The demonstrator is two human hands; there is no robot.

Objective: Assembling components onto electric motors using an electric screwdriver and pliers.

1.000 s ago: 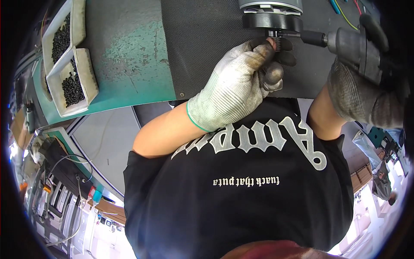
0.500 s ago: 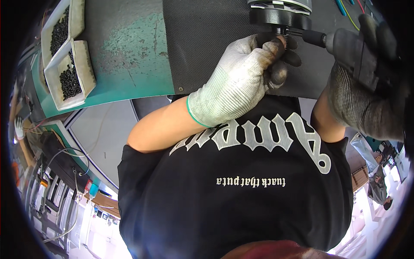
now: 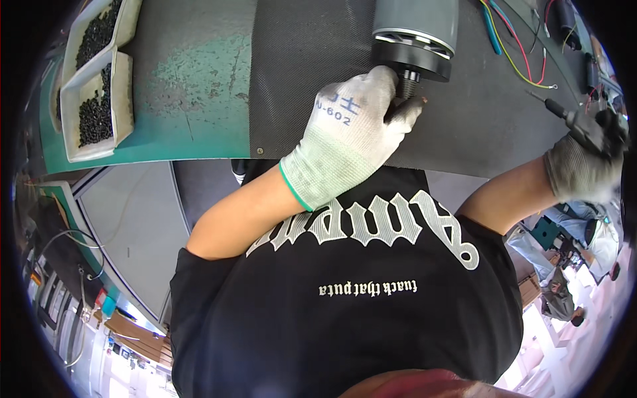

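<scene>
1. Grey cylindrical unit (image 3: 417,18) lies on the tabletop (image 3: 159,123), its top end cut by the upper picture edge. Black ring (image 3: 413,58) at its near end; threaded shaft (image 3: 411,83) juts from the ring toward the wearer.
2. Left hand (image 3: 348,126), in a pale glove with green cuff edging, reaches in from below and left of the shaft. Fingers at the ring's lower left edge, close against the shaft; thumb stands apart from them, its tip just below the shaft's end. Other fingers mostly hidden; cannot tell whether anything is pinched.
3. Right hand (image 3: 584,169), in a grey glove, well off to the right of the unit. Curled around a dark driver tool (image 3: 586,131); finger detail blurs into the dark rim. Tool's thin bit points up and left, toward the unit but well apart from the shaft.
4. Between unit and right hand, farther back: coloured wires (image 3: 543,85) and a teal tube (image 3: 492,32).
5. Far left of the tabletop: two pale bins (image 3: 124,93), end to end, holding small black parts (image 3: 97,119). Well apart from both hands.
6. Dark textured mat (image 3: 298,69) beneath the left hand and unit.
</scene>
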